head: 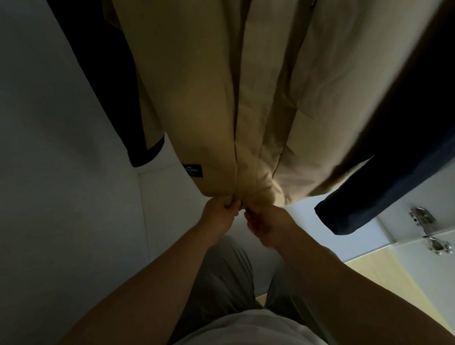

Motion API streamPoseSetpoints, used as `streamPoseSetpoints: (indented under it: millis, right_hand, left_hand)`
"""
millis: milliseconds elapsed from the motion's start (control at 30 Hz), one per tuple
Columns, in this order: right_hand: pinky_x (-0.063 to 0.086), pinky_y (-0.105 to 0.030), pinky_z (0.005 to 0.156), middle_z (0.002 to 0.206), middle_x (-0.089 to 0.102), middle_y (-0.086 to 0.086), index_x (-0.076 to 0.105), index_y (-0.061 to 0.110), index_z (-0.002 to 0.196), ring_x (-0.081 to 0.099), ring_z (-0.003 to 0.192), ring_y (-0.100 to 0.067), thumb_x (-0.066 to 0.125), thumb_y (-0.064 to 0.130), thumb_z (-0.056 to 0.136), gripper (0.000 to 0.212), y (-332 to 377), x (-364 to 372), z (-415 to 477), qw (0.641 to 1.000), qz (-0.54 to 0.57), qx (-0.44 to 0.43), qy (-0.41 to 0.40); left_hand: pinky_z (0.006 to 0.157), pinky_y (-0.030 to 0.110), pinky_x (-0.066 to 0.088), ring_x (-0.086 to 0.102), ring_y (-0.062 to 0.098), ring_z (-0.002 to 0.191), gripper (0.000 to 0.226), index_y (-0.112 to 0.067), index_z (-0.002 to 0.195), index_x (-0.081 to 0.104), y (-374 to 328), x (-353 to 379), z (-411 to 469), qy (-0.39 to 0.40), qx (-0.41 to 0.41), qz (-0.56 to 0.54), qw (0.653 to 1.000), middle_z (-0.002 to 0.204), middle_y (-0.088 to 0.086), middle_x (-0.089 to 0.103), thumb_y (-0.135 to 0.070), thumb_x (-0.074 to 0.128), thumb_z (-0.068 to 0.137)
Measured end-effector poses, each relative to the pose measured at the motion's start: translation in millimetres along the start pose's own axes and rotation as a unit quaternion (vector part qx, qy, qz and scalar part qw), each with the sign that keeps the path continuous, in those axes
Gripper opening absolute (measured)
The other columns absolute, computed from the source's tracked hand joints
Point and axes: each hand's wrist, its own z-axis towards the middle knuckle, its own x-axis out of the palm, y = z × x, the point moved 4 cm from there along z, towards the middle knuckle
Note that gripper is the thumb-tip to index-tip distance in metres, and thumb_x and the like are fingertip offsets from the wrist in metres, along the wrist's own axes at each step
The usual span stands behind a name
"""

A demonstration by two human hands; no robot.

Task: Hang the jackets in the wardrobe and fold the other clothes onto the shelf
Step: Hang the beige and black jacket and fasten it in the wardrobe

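Observation:
A beige jacket (209,92) hangs inside the wardrobe and fills the upper middle of the view, with a small dark label near its lower left hem. My left hand (220,213) pinches the left front edge of the hem. My right hand (265,223) grips the right front edge right beside it, with a small dark piece, perhaps a zip end, between the two hands. A dark garment (99,81) hangs behind on the left. A navy garment (400,164) hangs on the right.
The white wardrobe wall (43,159) closes off the left side. A white door with metal hinges (430,235) stands open at the right. Pale yellow floor (386,274) shows below the door. My grey trousers and white shirt fill the bottom.

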Motion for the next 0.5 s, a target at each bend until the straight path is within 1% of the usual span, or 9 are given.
streamPoseSetpoints:
  millis: [67,200,333,500]
  right_hand:
    - [0.051,-0.028,0.067,0.09,0.069,-0.01,0.064,0.008,0.095,0.064,0.081,-0.018,0.065,0.001,0.091,0.008,1.1,-0.5,-0.8,1.0,-0.006,-0.001,-0.002]
    - [0.051,-0.028,0.067,0.089,0.069,-0.009,0.063,0.008,0.095,0.063,0.079,-0.017,0.065,0.001,0.092,0.008,0.4,-2.2,-2.4,1.0,-0.021,-0.001,-0.009]
    - [0.05,-0.028,0.064,0.085,0.069,-0.009,0.063,0.008,0.093,0.062,0.075,-0.017,0.063,0.001,0.092,0.007,-0.5,-1.9,-3.1,0.999,-0.027,-0.003,-0.026]
    - [0.051,-0.027,0.064,0.08,0.069,-0.007,0.064,0.009,0.09,0.062,0.072,-0.015,0.065,0.001,0.091,0.008,-1.4,-1.3,-2.3,0.999,-0.041,-0.002,-0.029]
  left_hand:
    - [0.09,0.046,0.052,0.064,0.031,0.099,0.032,-0.001,0.108,0.066,0.1,-2.9,1.3,0.013,0.01,0.036,0.999,0.102,0.019,0.069,-0.028,0.052,0.103]
    - [0.087,0.043,0.051,0.065,0.027,0.095,0.031,-0.003,0.103,0.067,-0.6,-4.1,1.6,0.03,0.024,0.071,0.997,0.097,0.013,0.07,-0.03,0.05,0.104]
    - [0.086,0.039,0.051,0.067,0.026,0.094,0.026,-0.005,0.1,0.068,1.0,-2.9,2.7,0.03,0.012,0.05,0.998,0.091,0.008,0.07,-0.024,0.052,0.103]
    - [0.088,0.041,0.051,0.067,0.026,0.094,0.021,-0.013,0.095,0.067,1.5,-3.5,2.0,0.032,0.006,0.052,0.998,0.092,0.008,0.071,-0.024,0.051,0.103]
